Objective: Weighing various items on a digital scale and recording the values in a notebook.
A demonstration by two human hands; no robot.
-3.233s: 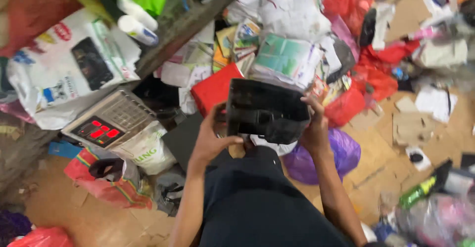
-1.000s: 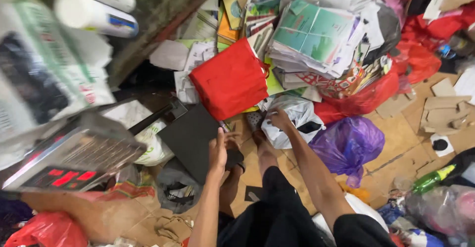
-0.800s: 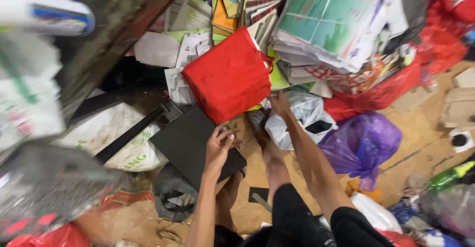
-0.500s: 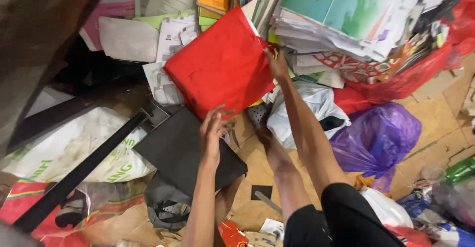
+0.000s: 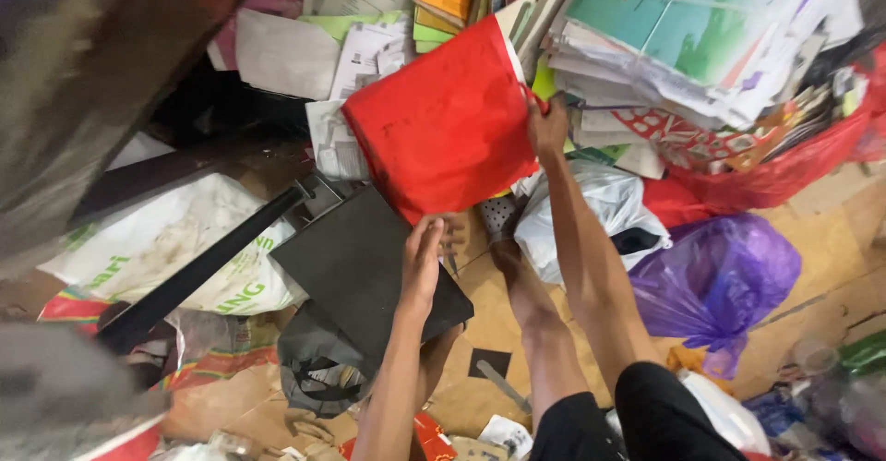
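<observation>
Clutter fills the floor under the head camera. At nine o'clock lies a white woven sack with green lettering (image 5: 185, 249), crossed by a long black bar (image 5: 198, 272) that runs from seven o'clock up toward the centre. Just right of the bar's upper end sits a flat dark grey square board (image 5: 365, 272), tilted, with a crumpled black bag with straps (image 5: 314, 373) just below it at six to seven o'clock.

The left hand (image 5: 423, 263) reaches up from six o'clock, fingers stretched and loose, its tips touching the lower edge of a flat red square paper bag (image 5: 443, 129); its palm lies over the dark board's right part. The red bag stands tilted at about twelve o'clock, in front of a heap of loose papers and folders (image 5: 369, 36).

The right hand (image 5: 546, 129) grips the red bag's right edge at about one o'clock, fingers curled round it. Beside that forearm lies a white plastic bag (image 5: 600, 207), and above it at one to two o'clock a thick stack of green-and-white printed sheets (image 5: 701, 27) rests on a red plastic sack (image 5: 775, 166). At four o'clock a purple plastic bag (image 5: 720, 276) sits on brown cardboard (image 5: 821, 239).
</observation>
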